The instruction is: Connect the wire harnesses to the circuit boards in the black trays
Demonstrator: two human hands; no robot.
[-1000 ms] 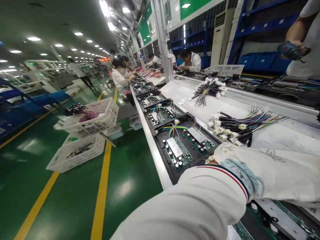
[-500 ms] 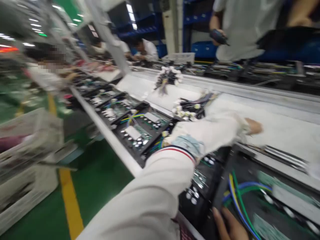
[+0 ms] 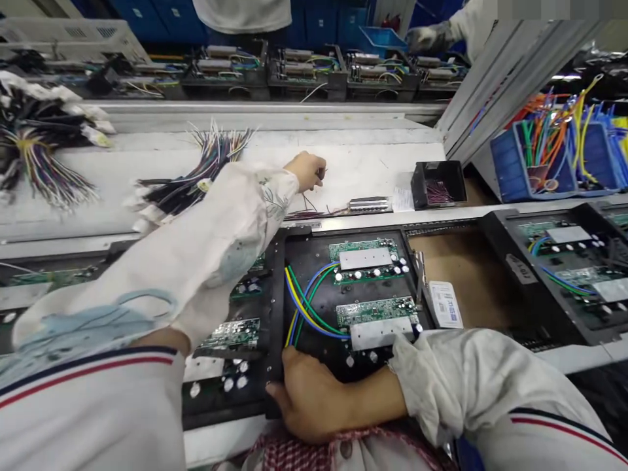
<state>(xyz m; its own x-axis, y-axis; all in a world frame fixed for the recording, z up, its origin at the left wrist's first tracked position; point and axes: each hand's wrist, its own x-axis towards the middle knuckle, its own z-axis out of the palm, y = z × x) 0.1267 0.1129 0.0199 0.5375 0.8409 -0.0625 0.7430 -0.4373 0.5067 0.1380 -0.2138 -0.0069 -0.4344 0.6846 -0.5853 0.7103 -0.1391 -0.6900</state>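
Observation:
My left hand [image 3: 308, 171] reaches over the white worktop, its fingers curled together. What they pinch is too small to make out; thin dark-red wires [image 3: 307, 213] lie just below it. My right hand [image 3: 316, 396] grips the near left corner of a black case [image 3: 314, 239], thumb outside the wall and fingers inside. Two green circuit boards [image 3: 377, 307] with pale metal plates sit in this case. Blue, green and yellow wires [image 3: 299, 297] loop between the boards and the case's left side.
Bundled black cables [image 3: 181, 186] lie left of my left arm. A small black box [image 3: 438, 184] holds dark-red wires. Blue bins [image 3: 544, 163] of coloured wires stand at right, beside a slanted metal post [image 3: 510, 72]. More cases line both sides; a co-worker's gloved hand [image 3: 429, 38] is across the line.
The view has swung to the right and down. My left hand stays over the white worktop, and my right hand, still on the black case, now shows fully.

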